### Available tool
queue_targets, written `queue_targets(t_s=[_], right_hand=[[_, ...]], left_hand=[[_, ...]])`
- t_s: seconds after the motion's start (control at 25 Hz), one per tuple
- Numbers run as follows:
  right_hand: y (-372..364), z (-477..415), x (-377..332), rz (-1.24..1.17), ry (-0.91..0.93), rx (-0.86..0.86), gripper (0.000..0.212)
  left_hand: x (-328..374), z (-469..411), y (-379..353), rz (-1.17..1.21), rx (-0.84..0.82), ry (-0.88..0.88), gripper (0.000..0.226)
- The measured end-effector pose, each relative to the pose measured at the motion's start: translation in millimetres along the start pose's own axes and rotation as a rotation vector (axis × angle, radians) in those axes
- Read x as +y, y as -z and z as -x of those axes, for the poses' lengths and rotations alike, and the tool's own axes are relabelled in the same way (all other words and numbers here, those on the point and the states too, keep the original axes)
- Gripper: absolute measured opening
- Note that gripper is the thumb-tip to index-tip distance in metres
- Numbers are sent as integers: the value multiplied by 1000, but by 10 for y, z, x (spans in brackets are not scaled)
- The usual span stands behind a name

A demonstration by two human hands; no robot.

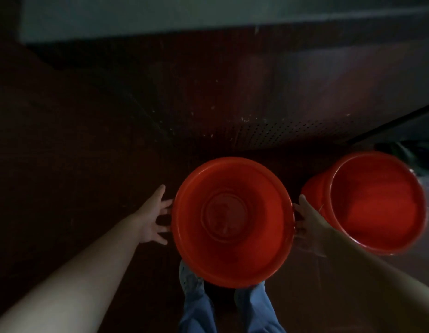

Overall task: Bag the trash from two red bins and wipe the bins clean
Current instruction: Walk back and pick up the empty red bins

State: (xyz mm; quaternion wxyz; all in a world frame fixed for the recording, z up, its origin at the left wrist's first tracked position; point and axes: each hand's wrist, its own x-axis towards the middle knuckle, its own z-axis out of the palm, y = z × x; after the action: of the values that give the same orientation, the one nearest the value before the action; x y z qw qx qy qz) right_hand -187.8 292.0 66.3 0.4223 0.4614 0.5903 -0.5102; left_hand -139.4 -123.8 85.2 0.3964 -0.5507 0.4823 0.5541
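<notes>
You are pressing left hand (152,219) and right hand (309,224), grips spread open, against the nearer red bin (196,207), bare bottom showing, second red bin (376,207) beside.

Bare left hand (152,218), bare right hand (310,224), blue trousers (199,313), pale shoe (189,278)

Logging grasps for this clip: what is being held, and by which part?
The nearer red bin, seemingly pressed between two open hands: left hand against its left side, right hand against its right side. No fingers curl round it.
</notes>
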Motion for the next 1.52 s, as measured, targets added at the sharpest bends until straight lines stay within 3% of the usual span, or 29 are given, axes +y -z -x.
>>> queue_targets(t_s=[0.24,0.4,0.76,1.0,1.28,1.52], right_hand=[[119,1831,-330,99,68,-39,77],[203,3044,-437,187,134,-33,79],[354,5022,-596,147,290,-53,82],[331,6109,-919,154,369,-95,81],[321,6951,-1815,242,483,6,79],[186,7010,-2861,376,488,-11,75]], left_hand=[[-158,1732,221,103,-29,-53,78],[-237,2875,382,55,-77,-145,77],[-340,4937,744,-41,-118,-370,80],[-120,6061,871,-106,-95,-477,81],[576,6990,888,-259,18,-538,82],[1484,7031,678,-88,24,-622,81]])
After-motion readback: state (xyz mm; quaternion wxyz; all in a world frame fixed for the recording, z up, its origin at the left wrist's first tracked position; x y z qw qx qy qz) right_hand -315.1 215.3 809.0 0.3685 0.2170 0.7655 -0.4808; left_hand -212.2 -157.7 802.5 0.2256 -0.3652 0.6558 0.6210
